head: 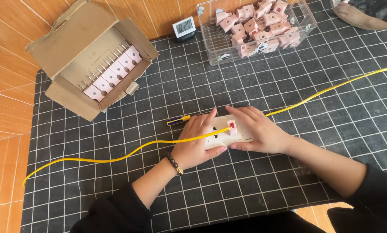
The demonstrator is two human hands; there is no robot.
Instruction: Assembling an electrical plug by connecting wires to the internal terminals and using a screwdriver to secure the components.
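A white socket block (221, 137) lies on the black grid mat (167, 86) in the middle. A small pink plug (232, 126) sits in its top face. My left hand (197, 140) rests flat on the block's left part, fingers spread over it. My right hand (260, 129) grips the block's right side, with fingers touching the pink plug. A yellow cable (115, 159) runs across the mat, over my left hand and the block, and off to the right. A yellow and purple screwdriver (178, 121) lies just left of my left hand's fingertips.
An open cardboard box (72, 39) at the far left holds a row of pink plugs (111, 75). A clear plastic bin (219, 45) at the back holds several pink plugs. A small digital clock (184, 26) stands between them. Another person's hand (353, 15) shows at the top right.
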